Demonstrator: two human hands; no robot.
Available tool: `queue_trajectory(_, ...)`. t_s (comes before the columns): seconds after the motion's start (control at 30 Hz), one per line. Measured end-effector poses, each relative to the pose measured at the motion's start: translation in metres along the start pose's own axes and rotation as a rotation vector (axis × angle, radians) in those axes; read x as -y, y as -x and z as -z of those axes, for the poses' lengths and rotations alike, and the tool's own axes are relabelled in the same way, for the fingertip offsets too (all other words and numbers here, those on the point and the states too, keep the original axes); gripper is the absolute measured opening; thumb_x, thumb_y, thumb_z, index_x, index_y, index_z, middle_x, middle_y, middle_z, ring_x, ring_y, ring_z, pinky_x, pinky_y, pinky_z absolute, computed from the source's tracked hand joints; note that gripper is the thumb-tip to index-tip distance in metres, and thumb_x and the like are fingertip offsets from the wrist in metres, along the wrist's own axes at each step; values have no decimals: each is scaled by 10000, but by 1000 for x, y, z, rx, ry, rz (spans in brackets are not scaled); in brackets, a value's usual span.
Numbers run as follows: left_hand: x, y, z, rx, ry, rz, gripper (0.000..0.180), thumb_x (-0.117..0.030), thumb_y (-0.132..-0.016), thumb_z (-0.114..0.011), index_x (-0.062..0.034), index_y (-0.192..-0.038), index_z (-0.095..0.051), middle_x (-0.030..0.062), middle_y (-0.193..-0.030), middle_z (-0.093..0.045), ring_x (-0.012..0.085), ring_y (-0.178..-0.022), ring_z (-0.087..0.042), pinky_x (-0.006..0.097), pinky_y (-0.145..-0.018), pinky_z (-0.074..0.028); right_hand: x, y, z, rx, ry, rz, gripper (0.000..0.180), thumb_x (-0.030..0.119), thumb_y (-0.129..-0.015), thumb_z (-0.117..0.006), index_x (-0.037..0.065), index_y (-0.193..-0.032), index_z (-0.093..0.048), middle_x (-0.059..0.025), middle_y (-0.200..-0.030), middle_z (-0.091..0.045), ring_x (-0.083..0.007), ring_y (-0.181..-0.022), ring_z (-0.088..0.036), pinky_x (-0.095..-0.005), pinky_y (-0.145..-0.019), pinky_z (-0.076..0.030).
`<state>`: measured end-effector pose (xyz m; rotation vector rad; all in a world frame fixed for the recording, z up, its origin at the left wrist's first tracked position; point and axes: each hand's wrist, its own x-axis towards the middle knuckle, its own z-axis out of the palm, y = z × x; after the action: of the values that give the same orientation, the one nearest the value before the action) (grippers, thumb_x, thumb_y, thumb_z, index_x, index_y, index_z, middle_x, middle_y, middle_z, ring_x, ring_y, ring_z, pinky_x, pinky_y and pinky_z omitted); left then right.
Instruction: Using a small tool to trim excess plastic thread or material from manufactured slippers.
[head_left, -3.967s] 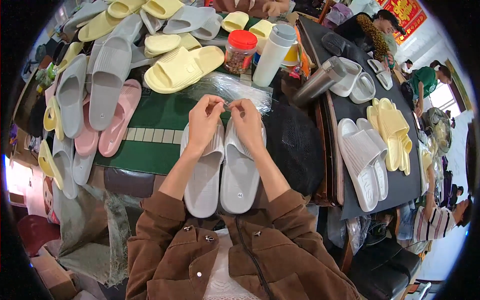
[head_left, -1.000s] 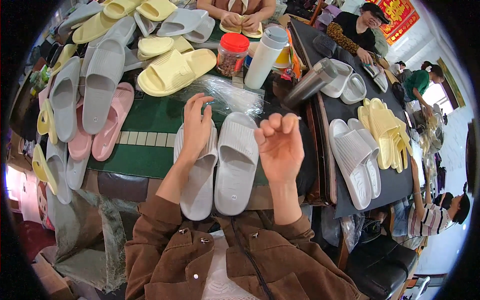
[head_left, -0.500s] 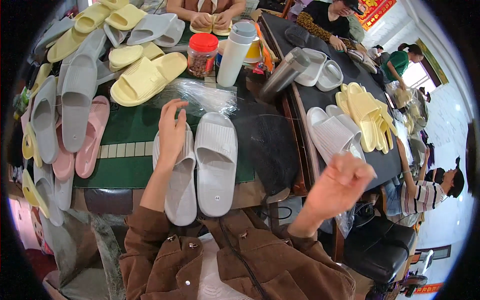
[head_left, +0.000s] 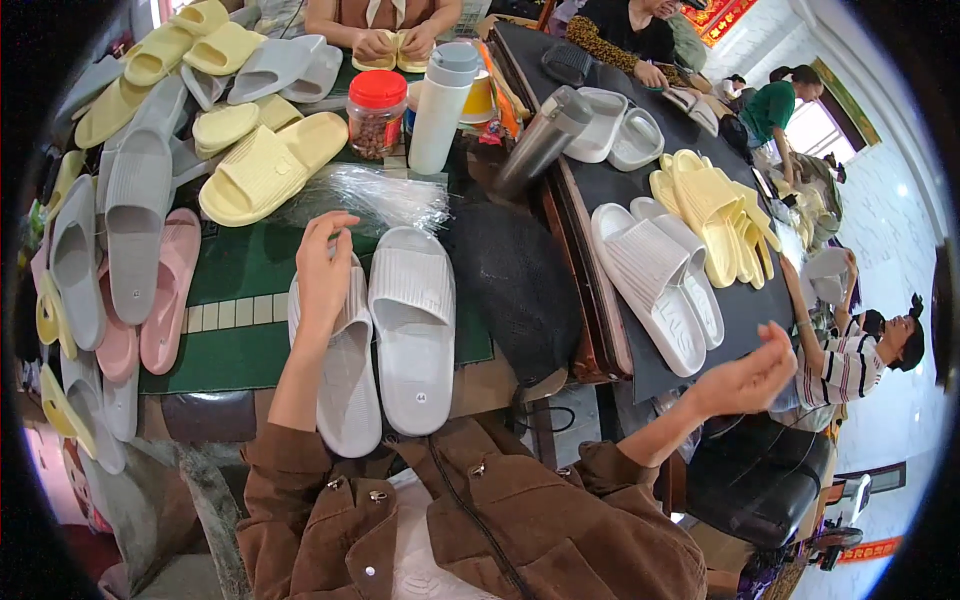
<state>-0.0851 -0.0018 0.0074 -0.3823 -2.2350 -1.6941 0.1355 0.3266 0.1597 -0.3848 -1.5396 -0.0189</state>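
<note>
A pair of pale grey slides stands side by side at the table's near edge: the left slide (head_left: 347,400) and the right slide (head_left: 412,375). My left hand (head_left: 325,265) is over the strap of the left slide, its fingers loosely bent and apart, with nothing visible in them. My right hand (head_left: 750,378) is stretched far to the right, past the near edge of the dark side table. Its fingers are drawn together; whatever they may hold cannot be made out. Beyond the slides lies a bundle of thin clear plastic strands (head_left: 395,200).
Grey, yellow and pink slides (head_left: 172,290) crowd the left side. Behind the strands stand a red-lidded jar (head_left: 377,125) and a white bottle (head_left: 440,115); a steel tumbler (head_left: 540,140) leans rightward. More slides (head_left: 655,290) lie on the side table (head_left: 740,335). Other people work around.
My right hand has swung further right and slightly down, out from in front of the side table's grey slides. My left hand stays by the left slide. The whole view has shifted a little.
</note>
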Motion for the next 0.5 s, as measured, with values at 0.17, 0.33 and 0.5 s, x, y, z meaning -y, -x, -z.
queue_trajectory(0.17,-8,0,1,13,-31,25,205,4,-869,-501,-12,-1020,-639,104,-1097,-600,202,-958,-595,314,-841,-482,-33,13,-30,215,-50,-118,180,100,-940,-505,-30,-930,-629,-108,-834,-626,-218,-751,-608,-314,-679,-480)
queue_trajectory(0.33,-9,0,1,2,-30,18,204,12,-869,-500,-15,-1015,-641,98,-1066,-610,193,-935,-601,310,-835,-482,-52,25,-42,513,185,-190,227,186,-936,-538,13,-1044,-635,-112,-960,-637,-265,-880,-606,-330,-759,-460)
queue_trajectory(0.5,-10,-1,-1,28,-36,35,201,17,-868,-505,-11,-1015,-640,96,-1053,-616,198,-931,-604,308,-836,-482,-73,39,-48,818,319,-221,367,260,-871,-612,60,-1177,-582,-150,-1144,-598,-334,-1095,-559,-410,-901,-440)
